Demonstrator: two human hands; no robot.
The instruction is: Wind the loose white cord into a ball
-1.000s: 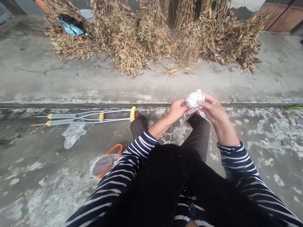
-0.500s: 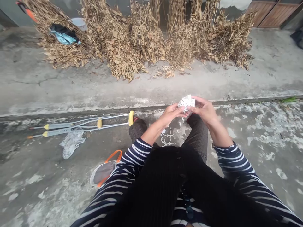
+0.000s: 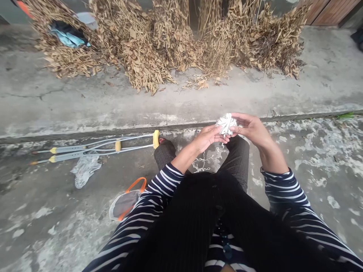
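Observation:
A ball of white yarn (image 3: 226, 124) is held between both hands, above the ground in front of my knees. My left hand (image 3: 209, 137) grips its left and lower side, the thumb pressed on the near face. From the right, my right hand (image 3: 248, 129) holds the ball with the thumb in front and the fingers over the far side. Loose white strands (image 3: 200, 162) lie in loops on the ground between my legs. The stretch joining them to the ball is partly hidden by my left hand.
A pair of crutches (image 3: 113, 149) lies on the left, with a clear plastic bag (image 3: 85, 170) beside it. A grey bag with orange handles (image 3: 123, 204) sits near my left arm. Dried plant bundles (image 3: 141, 49) lean along the far wall, on a raised concrete ledge (image 3: 113, 107).
Both hands and the ball have shifted slightly to the right, and the ball appears turned. The whole view has tilted a little. Both hands still hold the ball.

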